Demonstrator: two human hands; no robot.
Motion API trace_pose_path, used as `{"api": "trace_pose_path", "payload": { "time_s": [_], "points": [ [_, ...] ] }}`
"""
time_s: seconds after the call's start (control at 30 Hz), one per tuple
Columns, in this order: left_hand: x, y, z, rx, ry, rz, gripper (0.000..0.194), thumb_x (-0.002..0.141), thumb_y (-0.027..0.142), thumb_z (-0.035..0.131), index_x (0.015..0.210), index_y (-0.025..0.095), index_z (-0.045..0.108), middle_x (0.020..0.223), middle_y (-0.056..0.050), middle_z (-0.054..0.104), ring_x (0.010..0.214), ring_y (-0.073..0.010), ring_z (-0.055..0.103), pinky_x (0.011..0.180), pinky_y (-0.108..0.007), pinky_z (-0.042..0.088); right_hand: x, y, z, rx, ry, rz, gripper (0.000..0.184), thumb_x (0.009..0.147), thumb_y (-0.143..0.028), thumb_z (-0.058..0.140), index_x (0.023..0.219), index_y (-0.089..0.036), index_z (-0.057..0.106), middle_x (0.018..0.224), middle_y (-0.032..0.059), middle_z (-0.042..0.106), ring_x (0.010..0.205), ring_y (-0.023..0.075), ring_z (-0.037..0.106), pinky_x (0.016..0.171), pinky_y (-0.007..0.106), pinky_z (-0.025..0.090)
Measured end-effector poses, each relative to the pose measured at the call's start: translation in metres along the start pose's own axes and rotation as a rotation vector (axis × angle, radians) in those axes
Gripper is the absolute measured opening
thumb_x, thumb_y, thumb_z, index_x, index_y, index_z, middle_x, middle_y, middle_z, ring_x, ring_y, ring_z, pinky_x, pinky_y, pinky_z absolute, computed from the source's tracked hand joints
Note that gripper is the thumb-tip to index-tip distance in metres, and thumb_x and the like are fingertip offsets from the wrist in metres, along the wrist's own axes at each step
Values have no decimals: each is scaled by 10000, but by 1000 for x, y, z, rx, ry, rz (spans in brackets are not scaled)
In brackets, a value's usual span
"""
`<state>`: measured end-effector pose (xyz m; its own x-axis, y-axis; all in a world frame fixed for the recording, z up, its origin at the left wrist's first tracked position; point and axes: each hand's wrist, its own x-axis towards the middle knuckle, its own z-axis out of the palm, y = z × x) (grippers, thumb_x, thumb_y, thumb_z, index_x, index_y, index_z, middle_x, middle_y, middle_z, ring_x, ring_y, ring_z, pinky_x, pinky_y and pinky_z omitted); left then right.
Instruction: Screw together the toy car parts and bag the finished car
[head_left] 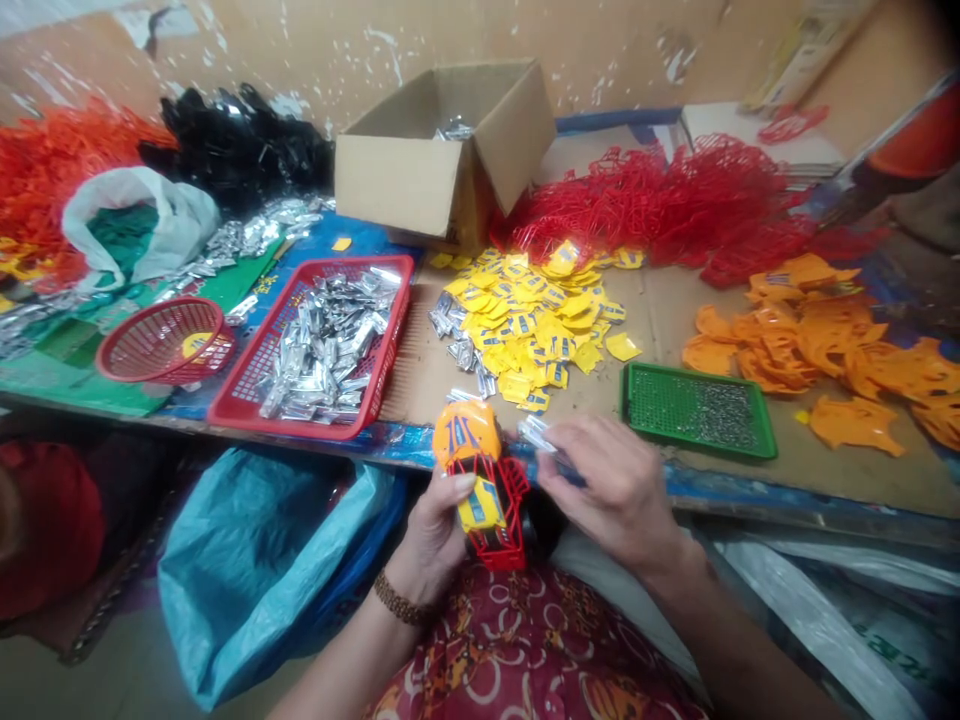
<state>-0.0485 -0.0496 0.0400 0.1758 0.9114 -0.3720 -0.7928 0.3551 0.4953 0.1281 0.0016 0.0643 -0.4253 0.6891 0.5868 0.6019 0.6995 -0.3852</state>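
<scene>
My left hand [437,528] is closed round a toy car [484,480] with an orange hood, yellow roof and red frame, held over my lap at the table's front edge. My right hand [611,487] pinches a small silver chrome part [537,432] just to the right of the car's hood. The thumb of my left hand rests on the yellow roof.
On the table lie a red tray [247,395] of silver parts, a round red basket [163,340], a heap of yellow pieces [529,315], a green tray [697,410] of small screws, orange shells [817,335], red frames [675,205] and a cardboard box [442,150]. A blue bag [255,570] hangs below.
</scene>
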Motion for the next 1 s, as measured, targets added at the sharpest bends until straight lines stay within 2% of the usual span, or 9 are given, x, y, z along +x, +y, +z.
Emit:
{"api": "trace_pose_path", "payload": {
  "time_s": [0.1,0.2,0.27,0.43,0.6,0.77,1.0],
  "points": [
    [4,2,-1,-77,-21,-41,499,603,290,824,1057,123,697,786,-55,775,690,-239,740,751,-330,610,0,-1,-1,178,62,80,98,791,-62,645,880,-94,672,800,66,654,727,180,608,647,315,497],
    [8,0,-3,-130,22,-13,312,593,260,838,847,121,722,747,-42,777,634,-187,728,677,-246,601,1,-10,-2,308,66,153,93,790,-68,659,865,-122,668,809,44,665,738,155,616,674,295,503],
    [11,-2,-3,-150,66,20,284,581,243,848,798,116,716,739,-43,776,634,-172,724,662,-219,593,2,-17,-3,369,50,187,94,793,-65,657,858,-133,665,812,34,663,747,140,615,688,279,500],
    [16,-6,2,-126,126,100,416,567,249,849,947,142,718,790,-32,774,737,-220,737,832,-324,587,2,-29,-1,422,20,228,127,789,-60,647,883,-144,663,820,28,647,749,131,603,665,259,486],
    [15,-7,6,-101,124,87,523,574,264,840,1064,154,695,800,-36,769,871,-279,736,893,-371,563,1,-32,3,423,24,247,90,797,-78,650,864,-135,672,785,33,636,700,130,600,622,258,478],
    [14,-9,7,-87,94,96,548,596,265,832,1110,148,682,839,-38,770,901,-272,731,923,-362,545,2,-33,2,437,37,243,91,805,-77,651,873,-132,677,792,40,647,699,126,614,628,248,490],
    [13,-10,8,-44,87,86,521,647,293,827,1112,109,680,860,-58,767,780,-222,723,885,-336,549,1,-32,4,350,83,140,104,814,-51,635,883,-125,659,788,61,657,744,168,629,655,285,509]
  ]
}}
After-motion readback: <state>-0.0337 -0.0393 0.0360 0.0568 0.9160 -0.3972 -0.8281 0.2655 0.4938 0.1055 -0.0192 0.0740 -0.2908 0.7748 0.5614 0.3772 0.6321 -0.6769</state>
